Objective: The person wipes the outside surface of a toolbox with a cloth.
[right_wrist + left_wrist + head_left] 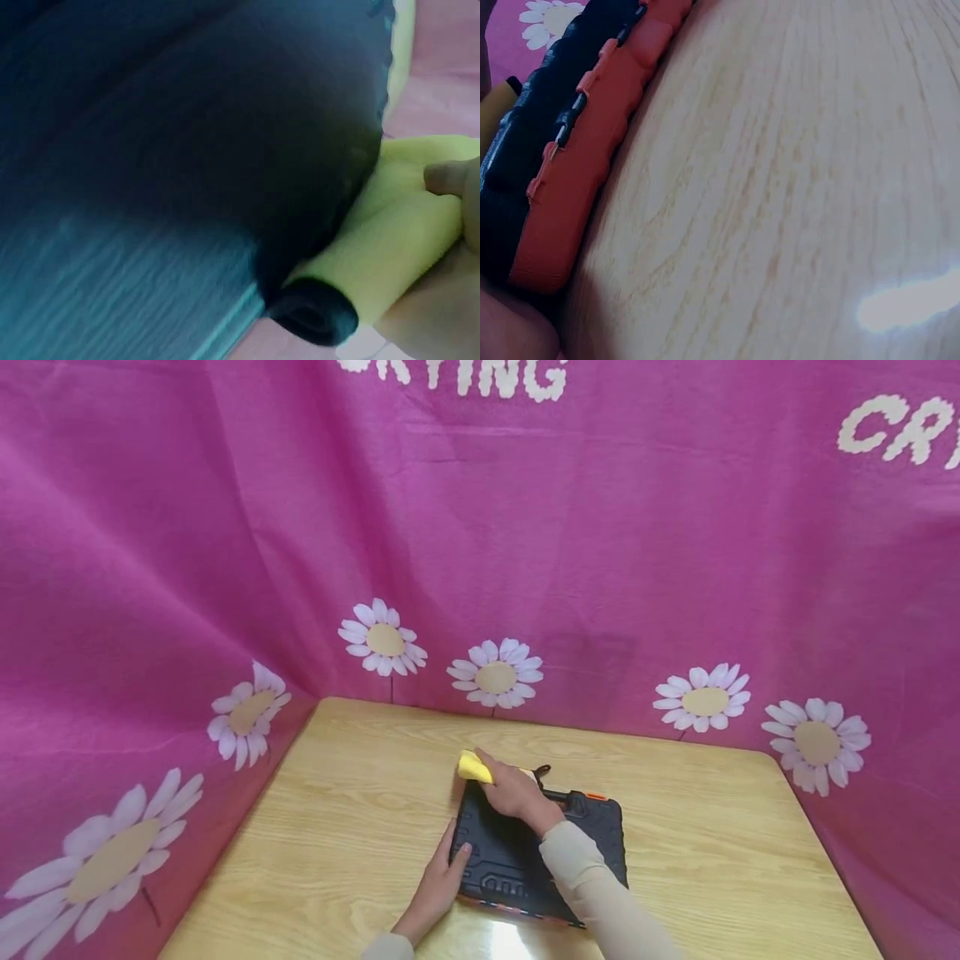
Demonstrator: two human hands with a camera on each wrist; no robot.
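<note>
Nearest, a bright glare (508, 941) shines on the wooden table (360, 793). Just beyond, the left hand (438, 883) grips the left edge of a black case (498, 847), thumb on top; the case lies flat on the table, its lower half (562, 240) orange-red. Farther on, the right hand (513, 789) clasps a folded yellow cloth (472, 767) at the case's far left corner. Behind the table hangs a magenta curtain (480, 527) printed with white daisies (495, 677).

Magenta backdrop (600, 543), daisies (495, 677), white lettering (465, 377); wooden table (360, 810).
</note>
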